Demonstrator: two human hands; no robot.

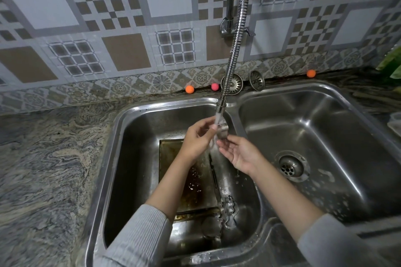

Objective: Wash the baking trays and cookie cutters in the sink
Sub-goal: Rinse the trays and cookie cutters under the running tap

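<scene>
Two sink basins sitting side by side in the worktop (43, 158): left basin (134, 158), right basin (325, 136). Baking tray (171, 158) lying flat in the left basin, a cookie cutter (230, 208) lying just right of its near corner. Faucet hose (235, 39) hanging from the wall behind, ending over the left basin. Both hands meeting under it, left hand (197, 138) left of right hand (240, 154), a small cutter (222, 131) sitting between them. Two strainers (232, 83) leaning against the wall behind the basins.

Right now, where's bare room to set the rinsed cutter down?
Right basin: bare floor all around its drain. Counter left of the sink is bare too. Left basin is crowded: baking tray, flower-shaped cutter, both hands under the tap.
</scene>
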